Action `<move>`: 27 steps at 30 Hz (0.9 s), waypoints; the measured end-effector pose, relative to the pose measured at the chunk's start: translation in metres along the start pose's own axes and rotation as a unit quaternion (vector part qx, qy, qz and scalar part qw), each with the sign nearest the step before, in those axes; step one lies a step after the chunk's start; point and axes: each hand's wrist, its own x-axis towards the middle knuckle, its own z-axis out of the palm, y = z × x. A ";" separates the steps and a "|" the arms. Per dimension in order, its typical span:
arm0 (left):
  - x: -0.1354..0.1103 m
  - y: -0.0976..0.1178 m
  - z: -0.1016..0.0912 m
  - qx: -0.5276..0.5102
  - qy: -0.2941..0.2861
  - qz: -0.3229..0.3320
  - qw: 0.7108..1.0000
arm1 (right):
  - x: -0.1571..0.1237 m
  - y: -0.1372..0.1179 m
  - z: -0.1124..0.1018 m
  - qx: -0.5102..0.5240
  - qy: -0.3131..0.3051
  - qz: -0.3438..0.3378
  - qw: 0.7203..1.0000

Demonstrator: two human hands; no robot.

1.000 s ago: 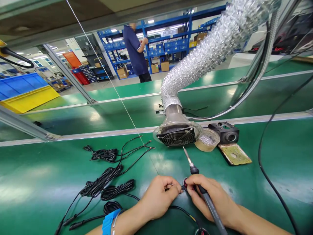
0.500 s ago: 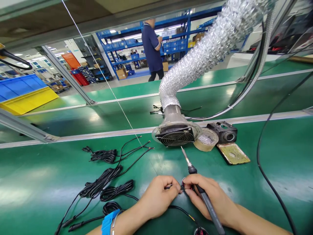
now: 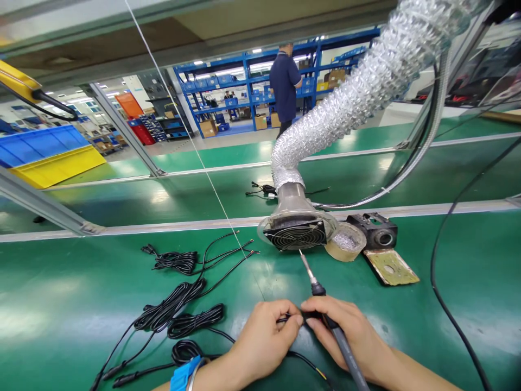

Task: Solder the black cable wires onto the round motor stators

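Note:
My left hand (image 3: 271, 332) pinches a thin black cable (image 3: 282, 319) between thumb and index finger. Close beside it, my right hand (image 3: 350, 334) is closed around a soldering iron (image 3: 318, 289), whose bare tip points away toward the fan. The right fingertips also meet near the left ones, around a small dark piece I cannot make out. Below the hands runs a black cable (image 3: 304, 359) with a yellow mark. Coiled black cables (image 3: 175, 301) lie on the green bench left of my hands, several with bare wire ends.
A black fan (image 3: 299, 236) under a silver duct hose (image 3: 325, 117) stands ahead. To its right are a tape roll (image 3: 345, 243), a soldering iron stand (image 3: 372, 228) and a worn sponge pad (image 3: 391, 267). A person (image 3: 284, 84) stands beyond the bench. Yellow and blue bins (image 3: 57, 165) sit left.
The view has shifted slightly, and the person behind stands farther right. The red and white wires at my right fingertips no longer show. The round piece with red wires has left the bottom edge.

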 end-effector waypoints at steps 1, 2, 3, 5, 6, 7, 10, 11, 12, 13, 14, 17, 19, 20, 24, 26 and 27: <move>-0.001 0.001 0.001 0.020 0.007 0.007 1.000 | 0.000 0.000 0.000 -0.003 -0.007 -0.006 1.000; -0.002 0.001 0.001 0.047 0.016 0.018 0.999 | 0.001 0.001 0.001 -0.011 -0.009 -0.014 1.000; -0.004 0.002 0.001 0.081 0.028 0.032 0.996 | 0.001 0.001 0.001 -0.023 -0.008 -0.022 0.999; -0.006 0.003 0.002 0.155 0.055 0.066 0.984 | 0.002 0.000 0.001 -0.048 0.000 -0.039 0.998; -0.007 0.003 0.003 0.189 0.067 0.082 0.976 | 0.002 -0.001 0.002 -0.054 0.002 -0.044 0.998; -0.008 0.004 0.004 0.217 0.074 0.095 0.969 | 0.003 -0.002 0.002 -0.056 0.002 -0.046 0.997; -0.013 0.004 0.011 0.273 0.058 0.103 0.955 | 0.003 -0.003 0.005 -0.055 0.017 -0.043 0.997; -0.015 0.004 0.014 0.287 0.047 0.095 0.952 | 0.002 -0.003 0.006 -0.061 0.029 -0.043 0.997; -0.018 0.004 0.017 0.300 0.036 0.086 0.949 | 0.001 -0.003 0.006 -0.073 0.042 -0.043 0.996; -0.021 0.005 0.020 0.311 0.024 0.083 0.946 | 0.000 -0.003 0.007 -0.087 0.054 -0.045 0.994; -0.023 0.006 0.022 0.322 0.012 0.086 0.943 | -0.001 -0.002 0.007 -0.103 0.063 -0.045 0.992; -0.027 0.013 0.020 0.356 -0.021 0.121 0.926 | -0.004 0.000 0.005 -0.140 0.065 -0.050 0.987; -0.028 0.022 0.009 0.379 -0.036 0.144 0.913 | -0.004 0.003 0.003 -0.147 0.054 -0.058 0.986; -0.028 0.027 0.001 0.389 -0.035 0.151 0.908 | -0.003 0.004 0.002 -0.147 0.049 -0.065 0.986; -0.028 0.046 -0.039 0.401 0.014 0.143 0.904 | -0.002 0.004 -0.004 -0.129 0.011 -0.063 0.990; -0.032 0.048 -0.062 0.421 0.042 0.112 0.899 | -0.005 0.002 -0.010 -0.123 -0.025 -0.057 0.990; -0.035 0.047 -0.073 0.443 0.049 0.089 0.891 | -0.007 0.001 -0.014 -0.124 -0.037 -0.058 0.990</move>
